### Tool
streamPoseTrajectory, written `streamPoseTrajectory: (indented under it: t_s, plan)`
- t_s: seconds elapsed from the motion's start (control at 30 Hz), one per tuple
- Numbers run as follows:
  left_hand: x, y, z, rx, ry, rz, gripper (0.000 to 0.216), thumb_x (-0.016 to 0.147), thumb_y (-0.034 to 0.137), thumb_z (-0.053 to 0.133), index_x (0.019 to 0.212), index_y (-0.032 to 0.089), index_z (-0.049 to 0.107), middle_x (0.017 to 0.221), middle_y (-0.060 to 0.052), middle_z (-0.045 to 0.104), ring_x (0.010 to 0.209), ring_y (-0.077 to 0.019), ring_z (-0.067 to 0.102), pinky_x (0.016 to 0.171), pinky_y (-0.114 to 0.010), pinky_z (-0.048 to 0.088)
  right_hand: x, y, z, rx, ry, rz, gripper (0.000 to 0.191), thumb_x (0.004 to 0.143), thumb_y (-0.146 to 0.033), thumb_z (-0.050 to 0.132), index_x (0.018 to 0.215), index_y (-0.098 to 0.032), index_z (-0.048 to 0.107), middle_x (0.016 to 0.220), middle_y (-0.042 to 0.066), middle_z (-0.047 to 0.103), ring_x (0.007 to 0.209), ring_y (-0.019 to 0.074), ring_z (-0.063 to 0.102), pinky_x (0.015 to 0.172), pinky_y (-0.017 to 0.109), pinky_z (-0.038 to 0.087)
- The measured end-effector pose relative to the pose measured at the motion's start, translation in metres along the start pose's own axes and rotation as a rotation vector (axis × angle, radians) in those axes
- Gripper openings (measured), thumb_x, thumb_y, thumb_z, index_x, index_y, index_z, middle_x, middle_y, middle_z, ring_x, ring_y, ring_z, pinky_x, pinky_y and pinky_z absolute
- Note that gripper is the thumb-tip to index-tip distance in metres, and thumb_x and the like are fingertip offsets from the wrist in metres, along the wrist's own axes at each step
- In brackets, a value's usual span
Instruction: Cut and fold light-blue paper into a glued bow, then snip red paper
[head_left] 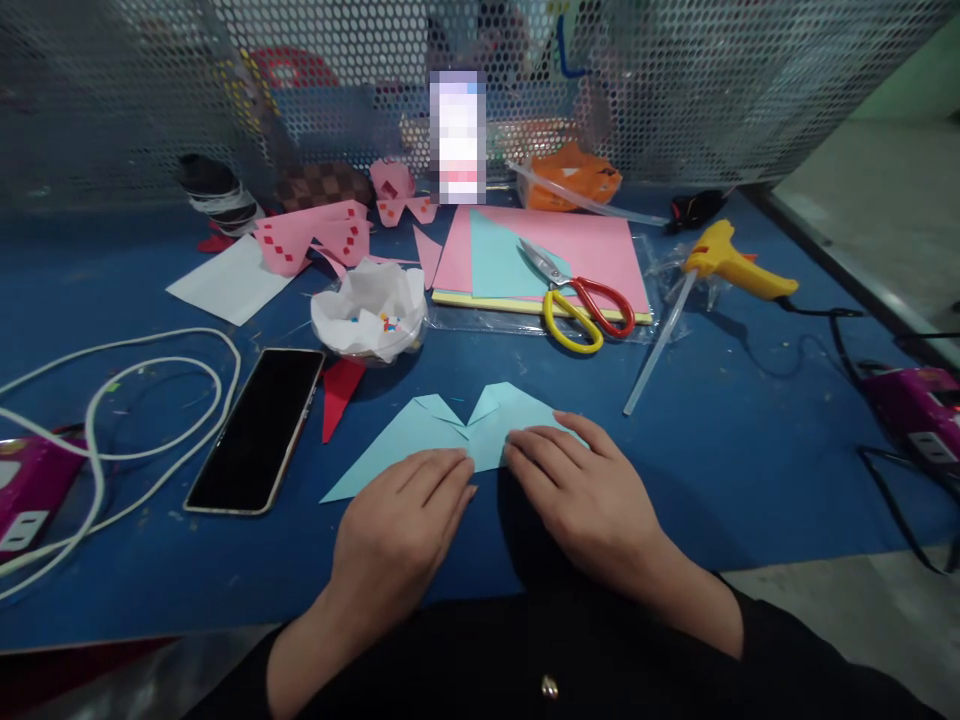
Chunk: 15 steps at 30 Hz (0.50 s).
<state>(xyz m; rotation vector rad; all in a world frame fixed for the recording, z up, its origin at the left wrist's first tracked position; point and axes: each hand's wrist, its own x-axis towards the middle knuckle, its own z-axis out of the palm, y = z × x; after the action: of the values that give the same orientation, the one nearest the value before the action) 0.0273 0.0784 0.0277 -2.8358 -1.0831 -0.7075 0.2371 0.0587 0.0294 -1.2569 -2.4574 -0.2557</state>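
A light blue folded paper lies on the blue table in front of me, with two small flaps turned down at its top. My left hand rests flat on its lower left part, fingers stretched out. My right hand lies flat on the right part, fingertips pressing the paper near its middle crease. Neither hand grips anything.
A black phone and white cable lie left. A white paper bowl, red scrap, pink folded pieces, coloured sheets with scissors, a yellow glue gun and a glue stick lie behind. Mesh wall at back.
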Motion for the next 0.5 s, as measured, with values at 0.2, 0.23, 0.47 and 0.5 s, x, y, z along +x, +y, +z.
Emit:
streamPoseTrajectory:
  t_s: [0.2, 0.23, 0.47, 0.5]
  plan:
    - [0.003, 0.001, 0.002, 0.002, 0.028, -0.012, 0.018, 0.092, 0.014, 0.057, 0.104, 0.010, 0.070, 0.100, -0.009, 0.076, 0.092, -0.0234, 0.069, 0.082, -0.038, 0.058, 0.004, -0.003, 0.008, -0.006, 0.012, -0.017, 0.032, 0.096, -0.005, 0.040, 0.099, -0.009, 0.071, 0.102, 0.013, 0.076, 0.090, 0.0219, 0.067, 0.096, 0.043, 0.046]
    - [0.003, 0.002, 0.003, 0.010, 0.040, -0.006, 0.018, 0.092, 0.014, 0.056, 0.103, 0.010, 0.070, 0.099, -0.009, 0.076, 0.091, -0.0236, 0.070, 0.082, -0.038, 0.058, 0.004, -0.004, 0.008, -0.007, 0.017, -0.019, 0.032, 0.096, -0.005, 0.039, 0.099, -0.010, 0.071, 0.101, 0.012, 0.076, 0.089, 0.0219, 0.067, 0.096, 0.043, 0.046]
    - [-0.001, 0.004, 0.006, 0.073, 0.118, 0.111, 0.015, 0.088, 0.006, 0.059, 0.097, 0.006, 0.071, 0.094, -0.012, 0.077, 0.083, -0.0273, 0.071, 0.069, -0.040, 0.059, -0.012, -0.003, 0.000, 0.035, 0.060, 0.017, 0.035, 0.099, -0.007, 0.036, 0.099, -0.008, 0.071, 0.099, 0.011, 0.077, 0.087, 0.0226, 0.069, 0.094, 0.043, 0.044]
    - [-0.001, 0.005, 0.006, 0.075, 0.124, 0.123, 0.014, 0.088, 0.006, 0.060, 0.096, 0.006, 0.071, 0.093, -0.012, 0.077, 0.083, -0.0275, 0.071, 0.068, -0.039, 0.058, -0.016, -0.003, -0.001, 0.045, 0.064, 0.025, 0.035, 0.099, -0.008, 0.037, 0.100, -0.008, 0.072, 0.100, 0.011, 0.077, 0.088, 0.0227, 0.069, 0.095, 0.043, 0.043]
